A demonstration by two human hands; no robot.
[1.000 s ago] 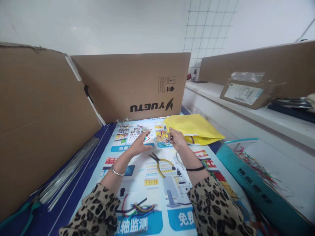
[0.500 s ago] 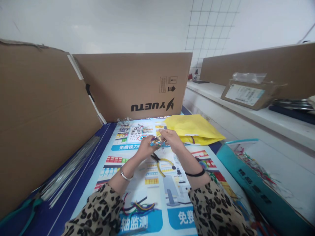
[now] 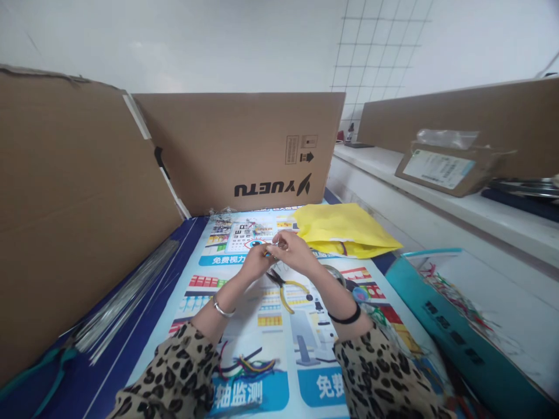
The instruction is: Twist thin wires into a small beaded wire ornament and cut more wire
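Note:
My left hand [image 3: 255,263] and my right hand [image 3: 293,252] meet above the printed poster mat [image 3: 279,343], fingers pinched together on a small bundle of coloured wires [image 3: 269,251] between them. Both wrists come out of leopard-print sleeves; the left carries a silver bangle, the right a black band. Yellow-handled pliers [image 3: 286,287] lie on the mat just below the hands. A loose bunch of coloured wires [image 3: 248,366] lies nearer me on the mat.
Cardboard panels stand at the left [image 3: 74,209] and back [image 3: 244,151]. A yellow envelope [image 3: 345,230] lies back right. Metal rods [image 3: 122,302] and teal pliers [image 3: 30,378] lie at the left. A teal box [image 3: 454,331] with wire scraps sits right. A parcel [image 3: 445,166] rests on the white shelf.
My hands have come together from apart; the left hand, open a second ago, has closed on the wire bundle, and both hands have drawn slightly nearer to me.

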